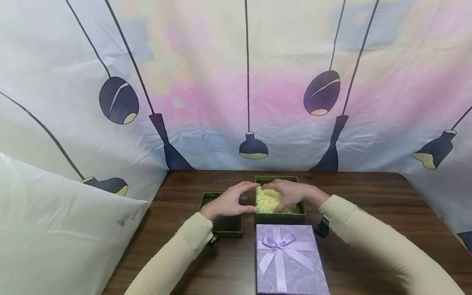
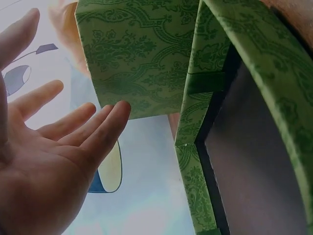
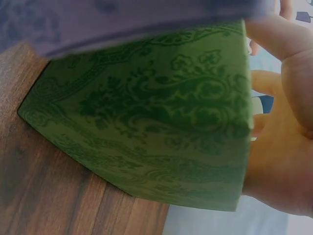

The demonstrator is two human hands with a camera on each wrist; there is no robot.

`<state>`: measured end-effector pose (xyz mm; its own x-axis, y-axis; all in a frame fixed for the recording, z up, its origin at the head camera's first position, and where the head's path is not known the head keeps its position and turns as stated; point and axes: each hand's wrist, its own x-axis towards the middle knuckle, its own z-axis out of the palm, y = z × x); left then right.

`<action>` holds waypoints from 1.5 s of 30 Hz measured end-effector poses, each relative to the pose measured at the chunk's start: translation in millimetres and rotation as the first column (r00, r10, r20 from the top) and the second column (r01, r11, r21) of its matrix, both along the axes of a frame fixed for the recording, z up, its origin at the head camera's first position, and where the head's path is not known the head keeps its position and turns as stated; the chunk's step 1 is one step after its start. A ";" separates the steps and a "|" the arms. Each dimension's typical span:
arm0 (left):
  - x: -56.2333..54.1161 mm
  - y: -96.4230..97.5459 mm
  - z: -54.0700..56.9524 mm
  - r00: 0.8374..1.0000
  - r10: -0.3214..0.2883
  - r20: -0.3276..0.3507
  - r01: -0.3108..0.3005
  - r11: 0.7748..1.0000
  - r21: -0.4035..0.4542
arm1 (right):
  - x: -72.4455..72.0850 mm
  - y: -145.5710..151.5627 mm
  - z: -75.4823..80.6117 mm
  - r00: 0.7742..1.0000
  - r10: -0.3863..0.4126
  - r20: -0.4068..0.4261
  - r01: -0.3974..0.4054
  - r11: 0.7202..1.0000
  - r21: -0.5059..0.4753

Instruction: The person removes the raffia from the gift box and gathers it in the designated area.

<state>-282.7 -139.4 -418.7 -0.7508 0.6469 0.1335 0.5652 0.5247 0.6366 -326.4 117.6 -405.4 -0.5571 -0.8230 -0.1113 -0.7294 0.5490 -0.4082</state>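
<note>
A green patterned gift box stands uncovered at the back of the table, filled with pale yellow shredded paper. My right hand reaches over its right side, thumb and fingers spread apart on the shredded paper. In the right wrist view the box wall hides part of that hand. My left hand is held at the box's left side with fingers extended; its palm shows bare in the left wrist view. Below it lies a shallow green lid, its dark inside facing up.
A lilac gift box with a ribbon bow sits right in front of the green box. White fabric rises at the table's left edge. A curtain printed with lamps hangs behind the wooden table.
</note>
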 end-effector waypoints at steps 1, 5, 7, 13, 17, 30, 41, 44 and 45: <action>-0.2 0.7 -0.7 1.000 -0.002 0.005 0.002 1.000 0.001 | -0.5 -0.3 -1.1 1.000 0.003 0.001 -0.003 1.000 0.002; -0.9 3.9 -2.1 1.000 -0.005 0.029 0.005 1.000 0.007 | -2.1 -1.6 -4.9 1.000 0.004 -0.001 -0.004 1.000 0.018; -0.9 5.3 -1.8 1.000 -0.006 0.028 0.006 1.000 0.006 | -2.7 -2.4 -5.8 1.000 0.003 0.001 -0.003 1.000 0.025; -0.7 8.5 -1.4 1.000 0.009 0.018 -0.009 1.000 -0.008 | -4.2 -5.0 -6.4 0.998 -0.022 0.060 0.018 0.998 0.064; -1.2 9.7 -5.7 0.999 0.010 0.033 -0.010 1.000 0.015 | -4.1 -5.8 -7.0 0.991 -0.052 0.121 0.039 0.994 0.101; -1.3 12.2 -7.4 1.000 0.016 0.022 -0.015 0.999 -0.045 | -6.8 -7.1 -6.4 0.994 -0.034 0.099 0.020 0.990 0.141; -0.9 11.9 -12.4 0.995 0.022 0.098 -0.024 1.000 0.018 | -7.7 -8.3 -7.0 0.993 -0.041 0.109 0.023 0.986 0.168; -1.3 12.5 -12.5 0.993 0.023 0.117 -0.027 0.999 0.037 | -8.4 -8.5 -7.2 0.992 -0.042 0.116 0.021 0.985 0.172; -1.5 12.9 -12.6 0.992 0.024 0.125 -0.029 0.999 0.045 | -8.9 -8.4 -7.7 0.992 -0.042 0.115 0.021 0.984 0.177</action>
<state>-284.2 -126.5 -431.3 -0.7803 0.6218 0.0676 0.4664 0.5065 0.7252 -335.3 109.2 -413.1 -0.5571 -0.7670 -0.3184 -0.6629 0.6417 -0.3858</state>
